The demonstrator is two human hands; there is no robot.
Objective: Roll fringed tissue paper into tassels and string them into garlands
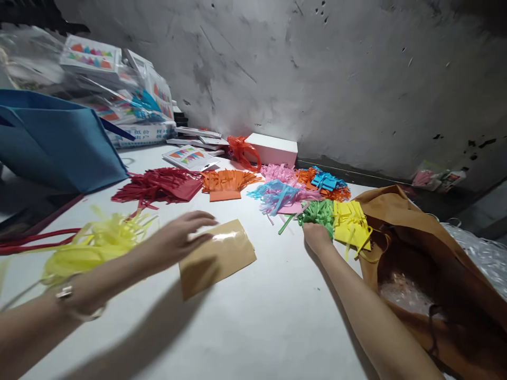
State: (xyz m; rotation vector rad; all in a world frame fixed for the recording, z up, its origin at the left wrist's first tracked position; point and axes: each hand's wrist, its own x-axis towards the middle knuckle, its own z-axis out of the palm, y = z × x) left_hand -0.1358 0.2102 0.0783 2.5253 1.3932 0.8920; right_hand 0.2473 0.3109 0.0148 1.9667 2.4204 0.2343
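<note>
My left hand lies flat with fingers stretched out, its fingertips resting on a brown packet with a shiny clear window on the white table. A yellow-green fringed paper bunch lies just behind my left wrist. My right hand is closed on a green fringed paper bunch, next to a yellow fringed bunch. Its fingers are mostly hidden under the green paper.
More fringed paper lies in a row behind: dark red, orange, light blue and pink. A white box stands by the wall. A blue bag is at left, a brown open bag at right.
</note>
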